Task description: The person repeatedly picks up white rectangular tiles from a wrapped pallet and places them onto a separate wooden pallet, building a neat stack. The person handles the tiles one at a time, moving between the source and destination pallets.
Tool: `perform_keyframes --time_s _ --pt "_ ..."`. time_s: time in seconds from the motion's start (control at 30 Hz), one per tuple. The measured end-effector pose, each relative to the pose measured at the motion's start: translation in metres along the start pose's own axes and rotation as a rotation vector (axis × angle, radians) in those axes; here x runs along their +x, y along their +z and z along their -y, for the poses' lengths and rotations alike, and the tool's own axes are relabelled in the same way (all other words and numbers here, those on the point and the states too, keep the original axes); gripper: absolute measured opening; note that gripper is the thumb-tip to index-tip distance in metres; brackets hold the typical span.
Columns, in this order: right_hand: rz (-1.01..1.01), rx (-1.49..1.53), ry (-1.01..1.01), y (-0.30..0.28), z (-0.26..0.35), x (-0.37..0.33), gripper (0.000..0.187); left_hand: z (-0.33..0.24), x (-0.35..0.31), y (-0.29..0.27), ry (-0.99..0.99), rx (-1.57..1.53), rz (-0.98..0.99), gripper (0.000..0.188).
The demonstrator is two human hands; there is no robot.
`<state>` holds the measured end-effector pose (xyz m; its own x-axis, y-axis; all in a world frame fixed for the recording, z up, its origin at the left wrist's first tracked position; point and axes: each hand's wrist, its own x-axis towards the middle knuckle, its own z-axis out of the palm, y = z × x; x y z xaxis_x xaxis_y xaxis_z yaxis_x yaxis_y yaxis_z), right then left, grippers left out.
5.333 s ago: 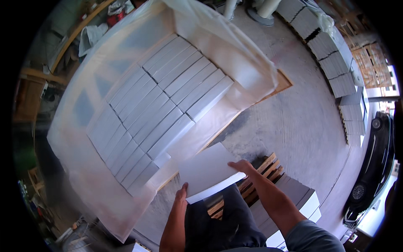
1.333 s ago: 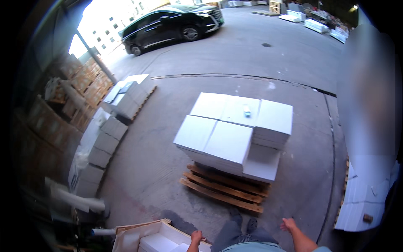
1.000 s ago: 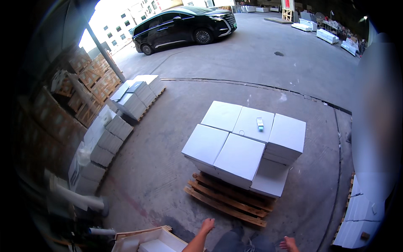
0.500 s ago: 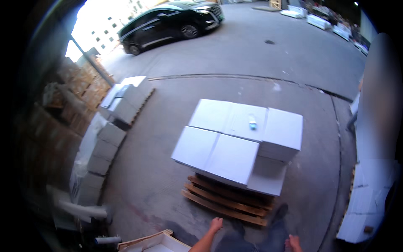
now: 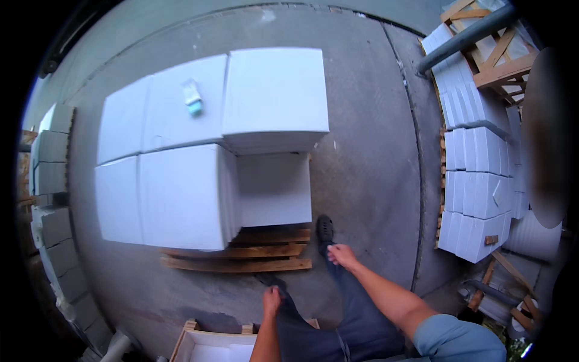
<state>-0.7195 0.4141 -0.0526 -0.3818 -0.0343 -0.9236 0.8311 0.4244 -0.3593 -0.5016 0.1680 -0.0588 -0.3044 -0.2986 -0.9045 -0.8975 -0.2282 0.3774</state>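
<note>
My left hand hangs in front of my body with its fingers curled; nothing shows in it. My right hand reaches a little farther forward, also curled, and it too shows nothing held. Neither touches the stack of white boxes ahead. The stack stands on a wooden pallet, its slats visible at the near side. At its near right corner a lower white box top lies below the others. A small white object with a teal end rests on top of the stack.
A wooden crate with a white inside stands close by my left side. White boxes on pallets line the right, beside a grey pole and wooden framing. More white boxes stand far left.
My view has turned down and right, and the box stack is nearer and farther left in it. The dark car is mostly out of view. My right arm now shows more fully.
</note>
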Motion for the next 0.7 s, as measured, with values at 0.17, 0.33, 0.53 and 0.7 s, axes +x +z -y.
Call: perform_keyframes --time_s 0.17,0.33,0.53,0.7 --pt "-0.193 -0.192 -0.223 0.034 -0.012 0.113 0.051 -0.081 0.101 0.077 0.129 0.288 0.061 0.039" --pt "-0.321 -0.114 -0.319 0.063 0.003 0.178 0.064 -0.180 0.171 0.151 0.582 0.577 -0.054 0.035" --pt "-0.411 0.019 -0.396 0.098 -0.002 0.214 0.056 -0.229 0.247 0.214 1.104 0.899 -0.291 0.053" --pt "-0.518 0.185 -0.406 0.113 0.005 0.230 0.050 -0.224 0.279 0.243 1.139 1.050 -0.483 0.072"
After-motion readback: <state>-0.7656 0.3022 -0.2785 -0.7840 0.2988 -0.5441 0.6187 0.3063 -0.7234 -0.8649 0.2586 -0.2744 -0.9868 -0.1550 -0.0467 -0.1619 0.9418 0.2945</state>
